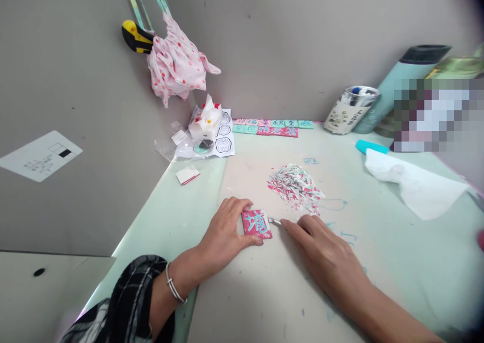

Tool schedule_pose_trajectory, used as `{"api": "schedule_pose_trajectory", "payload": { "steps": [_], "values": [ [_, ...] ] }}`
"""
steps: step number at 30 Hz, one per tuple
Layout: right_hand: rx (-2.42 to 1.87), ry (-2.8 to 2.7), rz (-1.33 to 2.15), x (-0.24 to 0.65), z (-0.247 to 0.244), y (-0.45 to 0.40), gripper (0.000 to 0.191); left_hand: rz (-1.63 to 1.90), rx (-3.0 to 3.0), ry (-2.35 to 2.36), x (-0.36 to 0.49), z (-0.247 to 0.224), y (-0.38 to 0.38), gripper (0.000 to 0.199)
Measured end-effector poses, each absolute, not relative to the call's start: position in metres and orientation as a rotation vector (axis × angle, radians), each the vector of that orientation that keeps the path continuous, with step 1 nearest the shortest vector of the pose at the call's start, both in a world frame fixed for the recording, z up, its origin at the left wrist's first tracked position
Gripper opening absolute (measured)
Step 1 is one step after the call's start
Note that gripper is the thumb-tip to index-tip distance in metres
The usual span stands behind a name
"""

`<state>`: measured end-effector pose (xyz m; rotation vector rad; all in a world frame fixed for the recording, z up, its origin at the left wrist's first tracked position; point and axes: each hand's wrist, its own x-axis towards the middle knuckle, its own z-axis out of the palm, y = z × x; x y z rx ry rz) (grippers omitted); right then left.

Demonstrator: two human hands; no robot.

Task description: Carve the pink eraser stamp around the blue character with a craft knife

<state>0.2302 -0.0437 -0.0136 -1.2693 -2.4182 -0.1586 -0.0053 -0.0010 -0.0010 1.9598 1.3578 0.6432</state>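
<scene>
Left hand [223, 234] fingers pinch pink tile [257, 224] flat on desk [378, 262]. Right hand [325, 255] fingers pinch blade [275, 221] at tile's 3 o'clock edge. Chip pile [296, 187] at 1 o'clock, big. Finished tiles [272, 127] lined at 12. This tile looks partly carved.

Pale green desk [397, 262] carries shavings [295, 186], tissue [414, 184], perhaps stamps [273, 126].

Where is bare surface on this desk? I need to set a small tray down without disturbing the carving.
Bare: the near stretch below the right hand, and the strip between the scrap pile and the white tissue. Crowded: the back edge with carved blocks and pen cup, the left corner's sticker sheet.
</scene>
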Motion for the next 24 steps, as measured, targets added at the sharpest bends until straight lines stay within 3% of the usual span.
{"api": "schedule_pose_trajectory", "payload": {
  "steps": [5,24],
  "values": [
    [-1.272,-2.429,-0.150,0.2311,-0.0143,-0.0437,0.037,0.653,1.882,1.385,-0.0041,-0.0021,-0.0017,0.070],
    [-1.247,-2.428,-0.190,0.2276,-0.0146,-0.0394,0.035,0.650,1.888,1.370,-0.0053,0.0011,-0.0033,0.062]
  ]
}}
